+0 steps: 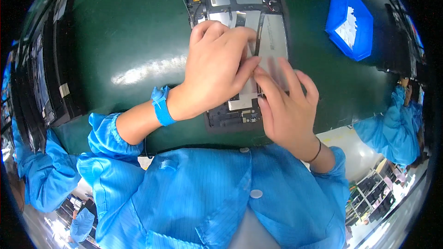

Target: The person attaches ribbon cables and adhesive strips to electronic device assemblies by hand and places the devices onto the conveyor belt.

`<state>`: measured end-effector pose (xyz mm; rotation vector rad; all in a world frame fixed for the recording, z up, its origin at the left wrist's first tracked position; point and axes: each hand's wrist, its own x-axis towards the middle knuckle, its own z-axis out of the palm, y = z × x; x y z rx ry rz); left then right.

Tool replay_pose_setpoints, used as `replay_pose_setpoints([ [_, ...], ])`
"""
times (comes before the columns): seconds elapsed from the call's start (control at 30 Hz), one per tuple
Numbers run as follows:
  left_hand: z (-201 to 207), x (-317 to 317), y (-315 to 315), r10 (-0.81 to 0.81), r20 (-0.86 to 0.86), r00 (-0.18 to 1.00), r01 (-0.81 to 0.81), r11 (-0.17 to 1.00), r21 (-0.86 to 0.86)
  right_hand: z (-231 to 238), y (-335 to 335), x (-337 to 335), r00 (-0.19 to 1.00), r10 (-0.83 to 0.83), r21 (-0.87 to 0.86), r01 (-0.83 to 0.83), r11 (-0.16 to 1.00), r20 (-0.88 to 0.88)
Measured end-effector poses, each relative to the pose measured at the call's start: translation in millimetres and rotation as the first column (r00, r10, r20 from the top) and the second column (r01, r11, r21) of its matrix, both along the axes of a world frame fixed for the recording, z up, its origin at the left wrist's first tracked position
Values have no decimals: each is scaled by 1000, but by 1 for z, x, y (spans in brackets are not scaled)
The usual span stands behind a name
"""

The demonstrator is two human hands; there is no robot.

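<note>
A flat, opened electronic device (275, 27), tablet-like, lies before me with a black frame and silver-grey panels, probably battery cells. Over its middle, my left hand (212, 62) has its fingers curled down; what they hold, if anything, is hidden. Its thumb tip meets the index fingertip of my right hand (290, 106). That hand hovers above the device's lower right side with fingers spread, some blurred by motion. Between the hands runs a narrow dark strip (260, 30). Below them sit a pale rectangular piece (243, 102) and a small circuit board (247, 116).
A blue plastic bin (363, 41) with white paper-like pieces (348, 27) stands at the right on the green tabletop (138, 27). Black flat panels (44, 78) line the left edge. Blue-sleeved people sit at the left (41, 170) and right (387, 129).
</note>
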<state>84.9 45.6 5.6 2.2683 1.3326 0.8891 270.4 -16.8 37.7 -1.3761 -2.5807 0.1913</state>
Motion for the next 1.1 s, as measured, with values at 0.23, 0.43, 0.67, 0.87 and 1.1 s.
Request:
replay_pose_setpoints([
  [0.23,7,-6,-6,36,122,992,-43,998,49,-29,40,33,921,-102,-12,105,994,-377],
  [0.43,8,-5,-22,-59,-23,998,60,998,21,-44,40,31,807,-147,-63,135,989,-572],
  [0.67,15,-5,-15,-99,-32,995,98,995,-34,-43,37,25,810,-131,-55,122,991,-571],
  [0.87,16,-3,-9,-157,-66,985,152,985,-77,-46,38,24,809,-129,-57,118,991,-573],
  [1.1,17,-5,-7,-217,-75,973,204,968,-149,-47,38,25,805,-138,-62,125,990,-577],
])
